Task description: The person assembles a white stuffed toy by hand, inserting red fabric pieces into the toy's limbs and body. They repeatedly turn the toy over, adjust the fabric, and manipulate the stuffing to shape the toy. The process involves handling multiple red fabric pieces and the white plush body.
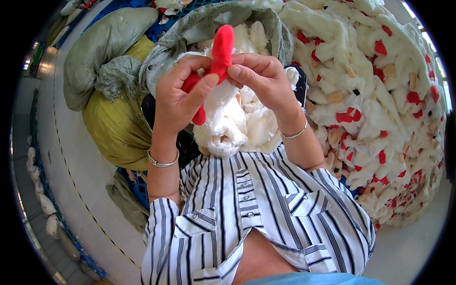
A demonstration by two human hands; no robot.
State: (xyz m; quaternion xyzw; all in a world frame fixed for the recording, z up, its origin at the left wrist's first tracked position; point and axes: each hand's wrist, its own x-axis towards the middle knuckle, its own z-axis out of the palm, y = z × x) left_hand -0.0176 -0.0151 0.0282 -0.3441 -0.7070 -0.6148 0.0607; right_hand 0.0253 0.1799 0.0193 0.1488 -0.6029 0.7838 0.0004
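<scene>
While the left hand (183, 95) grips the red tubular cloth piece (223, 45), the right hand (266, 80) pinches it. Gentle, close-fingered pulls should suit.

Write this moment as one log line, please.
left hand: holding red plush piece; right hand: pinching same piece; below: cream plush; beyond: open grey-green sack; right: white-and-red plush heap

The left hand (178, 97) hides part of the red cloth (223, 45), while picture edges crop the blue cloth (313, 279) and white heap (323, 71).
</scene>
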